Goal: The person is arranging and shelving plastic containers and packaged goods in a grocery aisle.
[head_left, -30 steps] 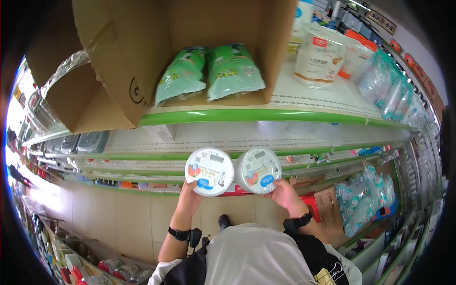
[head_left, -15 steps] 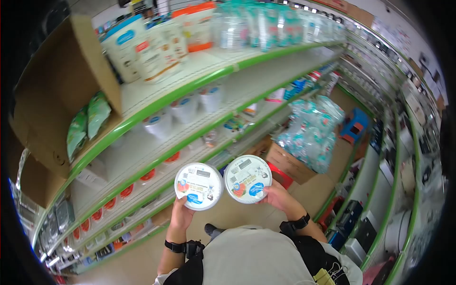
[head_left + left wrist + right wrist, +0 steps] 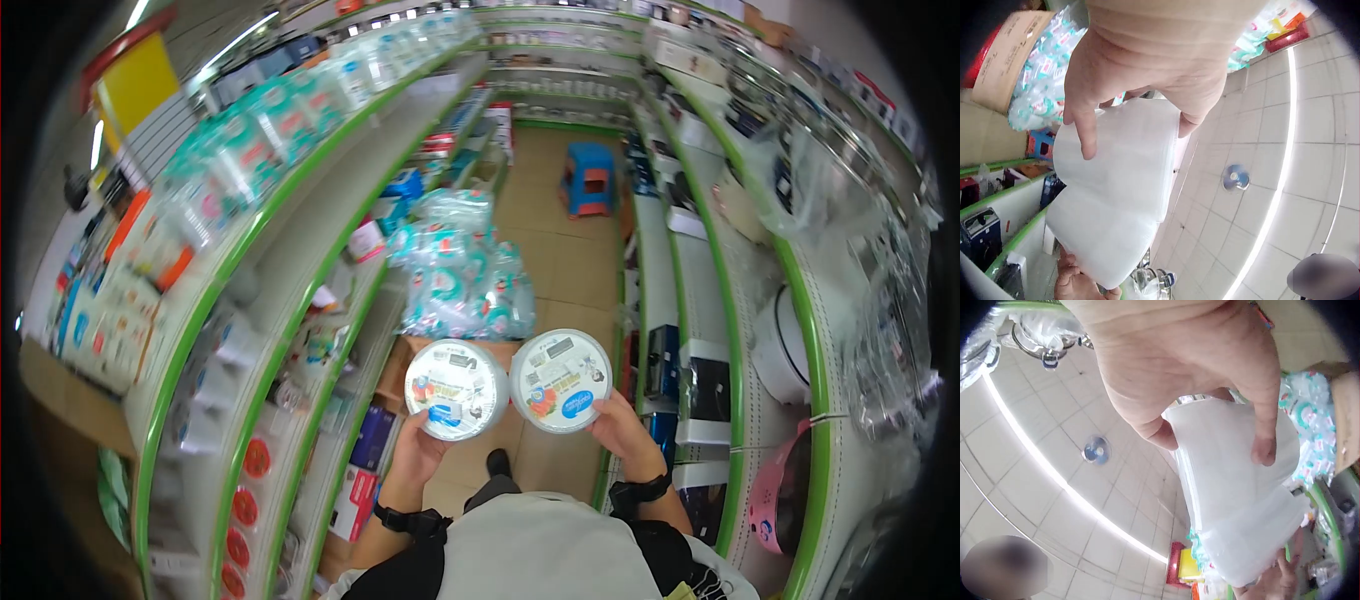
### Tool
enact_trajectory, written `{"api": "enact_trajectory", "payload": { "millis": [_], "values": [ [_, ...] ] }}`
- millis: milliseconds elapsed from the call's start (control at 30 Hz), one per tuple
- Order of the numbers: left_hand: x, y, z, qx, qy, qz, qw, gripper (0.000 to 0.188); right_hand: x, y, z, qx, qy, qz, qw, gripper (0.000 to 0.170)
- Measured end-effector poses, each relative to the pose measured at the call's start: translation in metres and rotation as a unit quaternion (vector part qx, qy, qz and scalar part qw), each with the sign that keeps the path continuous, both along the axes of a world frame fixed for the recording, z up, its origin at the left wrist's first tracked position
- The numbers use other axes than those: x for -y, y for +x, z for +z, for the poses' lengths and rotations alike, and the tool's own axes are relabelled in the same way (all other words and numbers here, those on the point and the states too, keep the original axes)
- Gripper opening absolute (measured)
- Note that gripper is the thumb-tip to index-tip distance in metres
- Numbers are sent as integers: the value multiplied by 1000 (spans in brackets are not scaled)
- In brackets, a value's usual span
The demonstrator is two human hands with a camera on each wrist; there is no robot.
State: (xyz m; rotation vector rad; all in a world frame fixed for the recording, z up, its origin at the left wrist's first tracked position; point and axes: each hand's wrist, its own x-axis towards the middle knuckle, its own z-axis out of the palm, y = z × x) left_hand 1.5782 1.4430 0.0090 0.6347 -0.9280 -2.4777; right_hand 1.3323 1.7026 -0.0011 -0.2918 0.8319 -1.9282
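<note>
My left hand (image 3: pixel 418 455) grips a round white tub-shaped pack (image 3: pixel 456 385) by its near edge. A matching pack (image 3: pixel 562 375) is held in my right hand (image 3: pixel 625 438). Both show printed tops with a red-and-orange picture and a blue oval, facing up side by side in front of my chest. From the left wrist view, thumb and fingers of my left hand (image 3: pixel 1141 69) spread round the pack's smooth, translucent white side (image 3: pixel 1122 156). My right hand (image 3: pixel 1191 369) clasps its pack (image 3: pixel 1229 462) in the same way, and the two sides meet or overlap there.
Shelves with green edges (image 3: pixel 290 190) line the left; more stand along the right (image 3: pixel 790 260). An aisle (image 3: pixel 570 260) runs ahead, with a blue-and-red stool (image 3: pixel 588 180) farther down. Clear-and-teal wrapped packs (image 3: pixel 465 275) are piled on a cardboard box beyond the held packs.
The view has swung right, from facing the shelf with the cardboard box to looking down the aisle. Both hands keep hold of their packs in front of the body.
</note>
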Motion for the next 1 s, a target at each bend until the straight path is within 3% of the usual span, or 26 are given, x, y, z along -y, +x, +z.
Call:
{"api": "enact_trajectory", "payload": {
  "millis": [200, 367, 533, 600, 667, 867, 1000],
  "values": [
    [36, -154, -5, 1, -3, -81, 997, 63, -18, -82, -4, 9, 19, -128, 992, 57],
    [84, -257, 5, 10, -2, -155, 988, 55, 9, -137, 17, -30, 54, -218, 974, 59],
    [108, -341, 17, 6, 5, -189, 982, 56, 42, -200, 11, 11, 32, -214, 976, 59],
    [118, -372, 13, 10, 5, -188, 982, 58, 48, -226, 21, 19, 39, -225, 973, 70],
    [127, -400, 12, 7, 19, -164, 986, 59, 58, -258, 23, 20, 38, -224, 974, 70],
    [163, -485, 10, -5, 55, -144, 988, 61, 107, -377, 13, 13, 16, -212, 977, 68],
    [184, -543, 15, -49, 74, -112, 990, 62, 130, -472, 7, 14, -12, -154, 988, 68]
  ]
}}
